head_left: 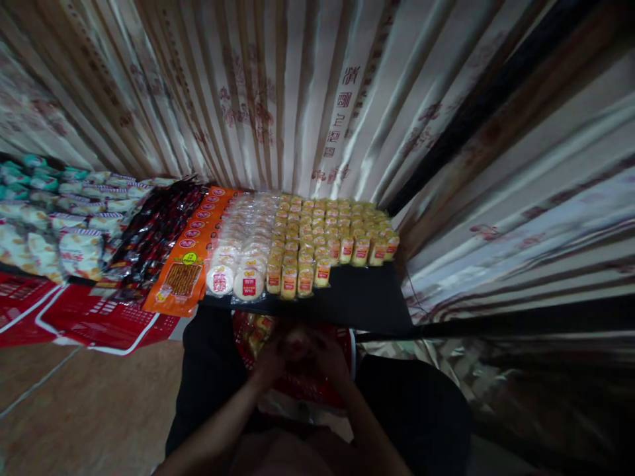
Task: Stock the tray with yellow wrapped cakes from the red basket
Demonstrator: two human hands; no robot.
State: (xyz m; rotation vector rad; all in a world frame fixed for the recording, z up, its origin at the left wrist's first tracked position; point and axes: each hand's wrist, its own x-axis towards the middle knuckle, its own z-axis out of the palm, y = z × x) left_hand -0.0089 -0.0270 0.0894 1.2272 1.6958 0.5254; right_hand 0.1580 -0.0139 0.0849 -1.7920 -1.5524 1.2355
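My left hand (270, 360) and my right hand (327, 354) are close together over a red basket (317, 390), just below the front edge of a black shelf (367, 297). Both sets of fingers curl in toward a dim, pale reddish shape between them, too dark to name. Beside my left hand, yellow-wrapped snack packs (258, 334) lie in the basket. On the shelf above stand rows of small yellow-wrapped snack packs (305, 281), and left of them stacks of round white wrapped crackers (248, 284).
An orange snack bag (183, 277), dark red packets (153, 231) and white puffy bags (82, 251) line the shelf to the left. Red baskets (104, 317) with white handles sit below. A patterned curtain (297, 99) hangs behind; a dark pole (476, 106) slants at right.
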